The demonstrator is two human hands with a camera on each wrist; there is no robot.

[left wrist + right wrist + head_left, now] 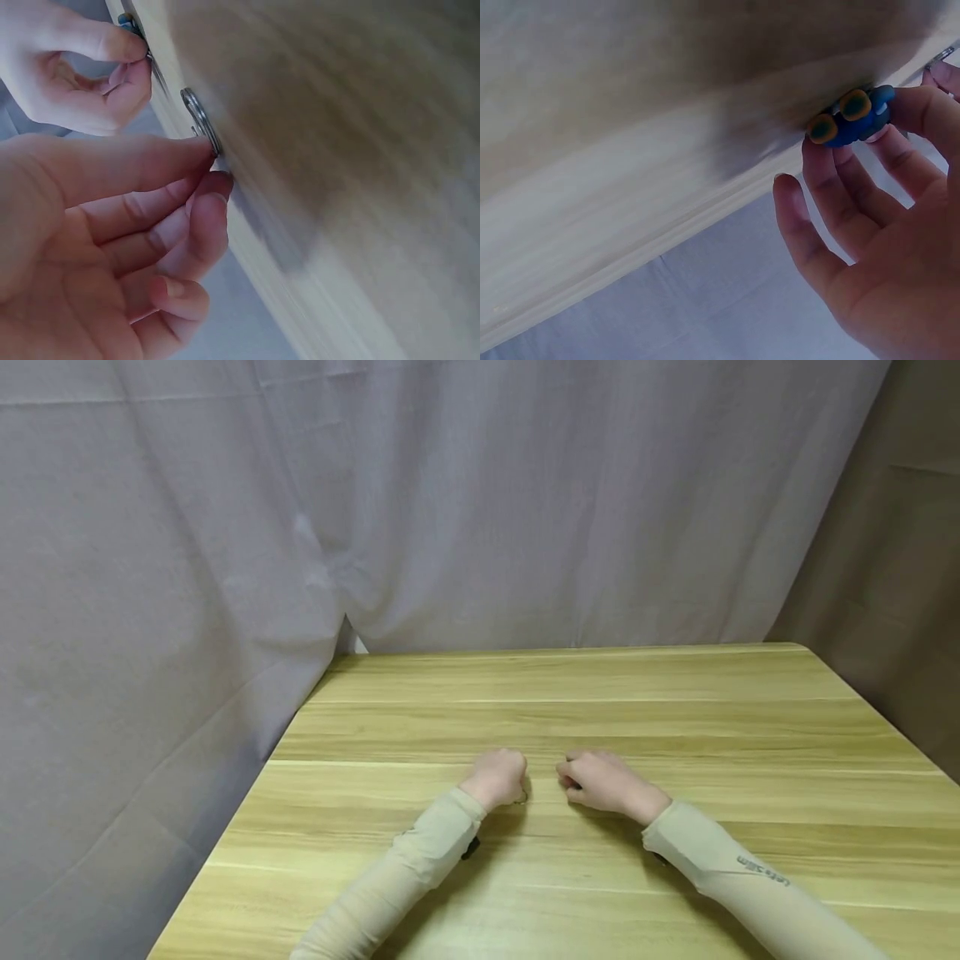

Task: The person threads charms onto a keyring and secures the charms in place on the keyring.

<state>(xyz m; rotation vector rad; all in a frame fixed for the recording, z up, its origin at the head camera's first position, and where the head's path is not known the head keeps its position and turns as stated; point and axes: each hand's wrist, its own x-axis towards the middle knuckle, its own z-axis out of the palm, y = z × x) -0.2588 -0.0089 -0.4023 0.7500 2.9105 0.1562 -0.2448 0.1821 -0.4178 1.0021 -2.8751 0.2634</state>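
Note:
Over the middle of the table (540, 877), both hands face each other with a small gap between them. My left hand (497, 778) pinches a metal key ring (198, 116) between thumb and fingertips, and the ring's loops stick up past the thumb close to the wood. My right hand (606, 785) holds a small blue figure (855, 129) by thumb and fingers. Two round orange-rimmed knobs with dark green centres show on the figure, right by the tabletop. In the head view the fingers mostly hide both things.
A grey curtain (480, 510) hangs along the table's back edge and down the left side. Brown cloth (892, 560) hangs at the right. Pale sleeves (420, 852) cover both forearms, with a dark piece under each cuff.

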